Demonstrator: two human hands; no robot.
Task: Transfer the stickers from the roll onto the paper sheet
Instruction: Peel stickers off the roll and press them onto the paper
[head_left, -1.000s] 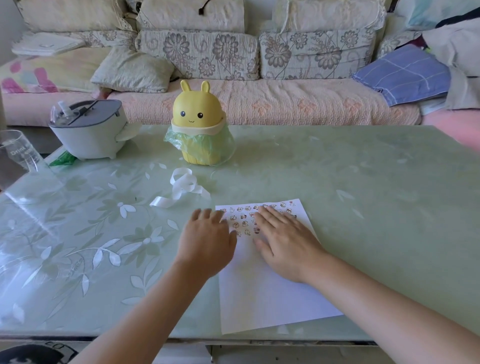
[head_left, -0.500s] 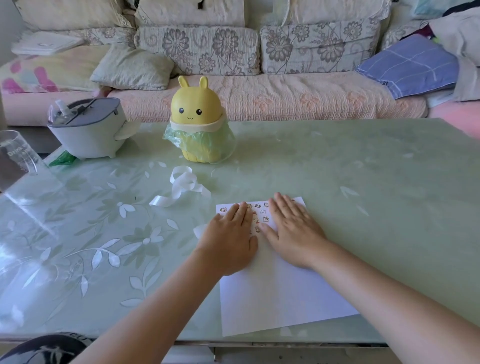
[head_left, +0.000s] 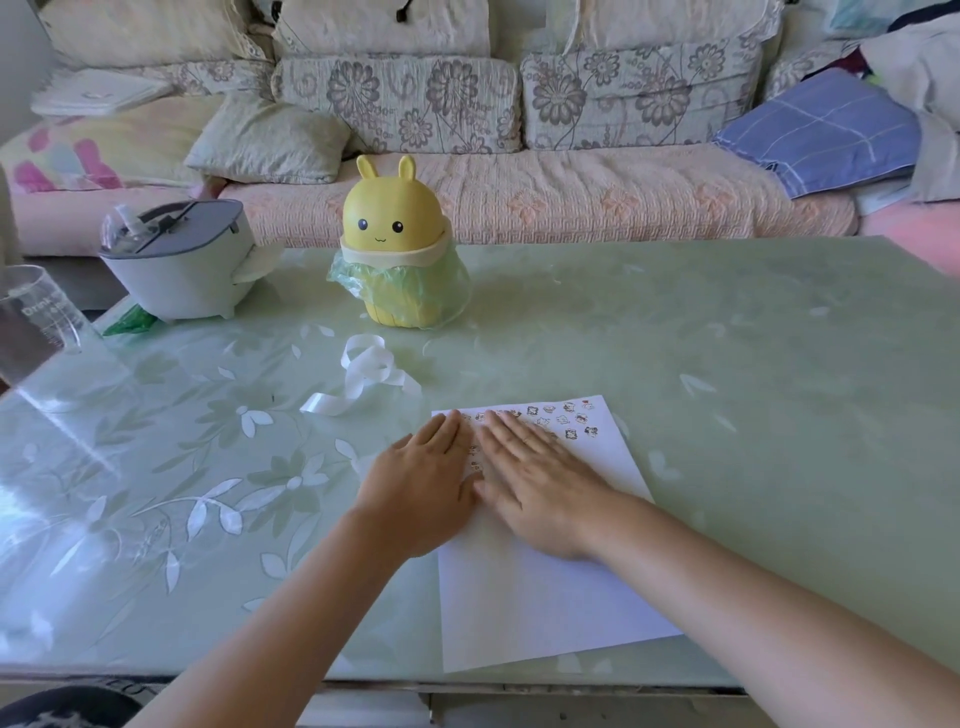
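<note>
Stickers (head_left: 569, 420), small and cartoon-like, sit in rows across the far end of the sheet (head_left: 545, 597), which lies flat on the tabletop (head_left: 727, 364) near its front edge, its long sides slanted a little to the right. Both hands lie palm-down on the sheet's far half, fingers stretched out and gripping nothing. The left hand (head_left: 423, 486) covers the sheet's far left corner, with part of the palm over the bare tabletop; the right hand (head_left: 537, 480) lies just beside it, thumb side touching or nearly touching the left, and hides some of the stickers. More stickers show to the right of the right hand's fingertips. Beyond the sheet's far left corner, close by but apart from it, a curled white strip (head_left: 363, 382) rests loose on the tabletop; whether it still carries stickers cannot be told. Farther back stands a yellow bunny bin (head_left: 397, 244) with a green bag around its body, and left of that a grey container (head_left: 179, 265). A clear cup (head_left: 36, 317) stands at the left edge. Behind the tabletop runs a sofa (head_left: 571, 197) with floral cushions and a blue folded cloth (head_left: 826, 130).
</note>
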